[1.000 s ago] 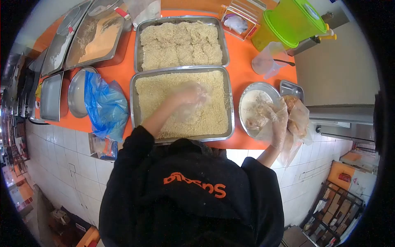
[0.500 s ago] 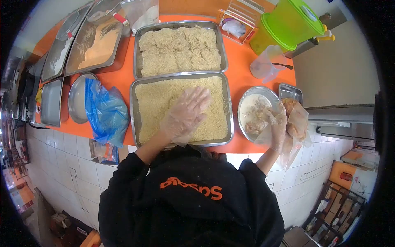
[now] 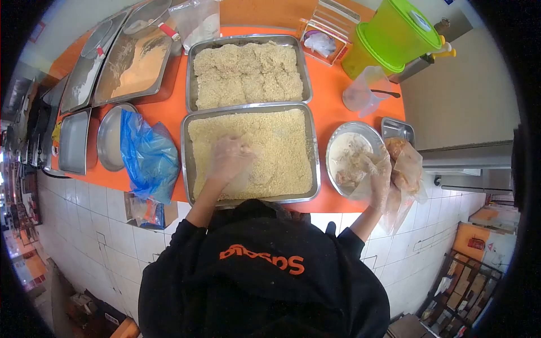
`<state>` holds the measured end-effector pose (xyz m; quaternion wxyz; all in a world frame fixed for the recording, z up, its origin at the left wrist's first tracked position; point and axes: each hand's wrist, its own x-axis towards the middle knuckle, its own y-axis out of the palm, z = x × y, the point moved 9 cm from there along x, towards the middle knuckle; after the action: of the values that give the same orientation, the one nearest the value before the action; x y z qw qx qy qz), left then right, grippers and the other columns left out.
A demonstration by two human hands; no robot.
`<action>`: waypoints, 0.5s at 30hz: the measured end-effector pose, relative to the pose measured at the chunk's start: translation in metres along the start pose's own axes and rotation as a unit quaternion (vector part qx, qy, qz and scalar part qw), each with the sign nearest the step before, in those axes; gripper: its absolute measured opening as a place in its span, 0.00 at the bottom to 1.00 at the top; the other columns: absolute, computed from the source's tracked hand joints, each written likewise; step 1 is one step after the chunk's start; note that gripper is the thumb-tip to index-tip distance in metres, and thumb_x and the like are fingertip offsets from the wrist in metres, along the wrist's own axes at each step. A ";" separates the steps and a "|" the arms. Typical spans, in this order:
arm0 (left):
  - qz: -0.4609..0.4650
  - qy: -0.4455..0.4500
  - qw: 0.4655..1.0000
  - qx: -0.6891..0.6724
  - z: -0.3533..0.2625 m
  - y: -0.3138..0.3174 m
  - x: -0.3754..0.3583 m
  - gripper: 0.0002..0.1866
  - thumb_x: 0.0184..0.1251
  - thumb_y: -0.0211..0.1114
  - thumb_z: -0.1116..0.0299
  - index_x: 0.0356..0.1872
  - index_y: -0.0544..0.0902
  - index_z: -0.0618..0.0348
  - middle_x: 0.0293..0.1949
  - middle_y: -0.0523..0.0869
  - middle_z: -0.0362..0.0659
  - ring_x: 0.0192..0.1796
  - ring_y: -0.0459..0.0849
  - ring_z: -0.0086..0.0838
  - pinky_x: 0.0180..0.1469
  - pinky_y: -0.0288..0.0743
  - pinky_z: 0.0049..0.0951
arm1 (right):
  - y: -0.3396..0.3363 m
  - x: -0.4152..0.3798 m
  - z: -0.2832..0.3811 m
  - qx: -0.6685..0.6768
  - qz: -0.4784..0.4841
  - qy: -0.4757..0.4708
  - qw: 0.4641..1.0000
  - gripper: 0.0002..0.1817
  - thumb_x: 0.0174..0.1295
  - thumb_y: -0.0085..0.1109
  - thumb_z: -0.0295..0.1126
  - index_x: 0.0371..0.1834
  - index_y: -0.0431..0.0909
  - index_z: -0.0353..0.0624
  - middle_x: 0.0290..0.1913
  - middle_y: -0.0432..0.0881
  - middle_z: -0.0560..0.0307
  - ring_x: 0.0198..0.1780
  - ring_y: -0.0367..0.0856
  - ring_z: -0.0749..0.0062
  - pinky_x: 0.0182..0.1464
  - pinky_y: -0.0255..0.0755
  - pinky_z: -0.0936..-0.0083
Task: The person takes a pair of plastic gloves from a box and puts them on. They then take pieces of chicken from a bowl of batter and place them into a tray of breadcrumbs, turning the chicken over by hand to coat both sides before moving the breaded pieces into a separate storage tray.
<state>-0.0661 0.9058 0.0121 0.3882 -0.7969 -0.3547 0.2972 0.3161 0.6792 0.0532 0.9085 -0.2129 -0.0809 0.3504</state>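
Note:
A steel tray of pale breadcrumbs (image 3: pixel 287 163) lies in front of me. My left hand (image 3: pixel 228 160), in a clear plastic glove, is down in its left half with the fingers curled in; blur hides what is inside them. To the right, a round metal bowl (image 3: pixel 332 142) holds white batter and wet pieces of meat (image 3: pixel 352 174). My right hand (image 3: pixel 380 180), also gloved, reaches over the bowl's right rim, its bent fingers on a battered piece. Right beside this hand, a clear plastic bag (image 3: pixel 414 163) contains more raw meat.
Behind the crumbs, another tray (image 3: pixel 307 73) holds rows of breaded pieces. A blue plastic bag (image 3: pixel 146 158), a round pan (image 3: pixel 107 141) and a deep tray of orange powder (image 3: pixel 141 67) are to the left. A clear jug (image 3: pixel 360 93) and green-lidded tubs (image 3: pixel 400 34) stand at the back right.
My left hand has gone from lying flat with fingers outstretched on the crumbs to curled, further left. My right hand remains at the bowl, with its fingers slightly lower.

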 end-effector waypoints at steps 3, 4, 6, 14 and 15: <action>-0.038 0.032 0.995 -0.088 -0.007 -0.001 -0.008 0.26 0.60 0.71 0.57 0.56 0.78 0.57 0.45 0.87 0.52 0.58 0.81 0.50 0.66 0.70 0.46 | 0.002 0.003 0.001 -0.038 -0.005 -0.012 0.999 0.32 0.60 0.69 0.28 0.69 0.70 0.35 0.58 0.82 0.45 0.58 0.81 0.64 0.63 0.71 0.69; -0.023 0.033 0.991 -0.131 -0.002 0.006 -0.004 0.26 0.60 0.72 0.59 0.57 0.78 0.58 0.50 0.85 0.52 0.56 0.83 0.46 0.64 0.72 0.44 | 0.003 0.004 0.003 -0.040 -0.004 -0.015 0.999 0.32 0.60 0.69 0.28 0.68 0.70 0.35 0.57 0.83 0.44 0.57 0.81 0.64 0.63 0.71 0.69; 0.009 0.035 0.976 -0.216 0.002 0.012 0.004 0.25 0.61 0.73 0.64 0.58 0.78 0.60 0.58 0.82 0.51 0.52 0.86 0.40 0.58 0.77 0.41 | 0.005 0.002 0.008 -0.009 0.003 -0.017 1.000 0.31 0.60 0.69 0.29 0.67 0.71 0.34 0.56 0.84 0.44 0.56 0.81 0.64 0.62 0.72 0.68; 0.030 0.322 0.941 -0.098 -0.093 -0.078 0.009 0.24 0.61 0.71 0.63 0.59 0.80 0.51 0.60 0.72 0.46 0.60 0.79 0.38 0.61 0.76 0.37 | 0.004 -0.005 0.012 0.018 0.016 0.001 1.000 0.28 0.61 0.68 0.28 0.64 0.72 0.34 0.53 0.85 0.47 0.53 0.82 0.62 0.59 0.73 0.66; -0.023 0.404 0.914 0.039 -0.105 -0.087 0.013 0.22 0.61 0.71 0.63 0.57 0.82 0.49 0.60 0.72 0.45 0.61 0.78 0.37 0.62 0.75 0.36 | 0.002 -0.003 0.006 0.010 0.018 0.000 1.000 0.28 0.61 0.68 0.28 0.64 0.72 0.34 0.54 0.85 0.47 0.53 0.81 0.62 0.59 0.72 0.66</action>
<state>-0.0087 0.9120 0.1361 0.5357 -0.8249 -0.1746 -0.0456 0.3103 0.6807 0.0577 0.9044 -0.2048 -0.0735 0.3671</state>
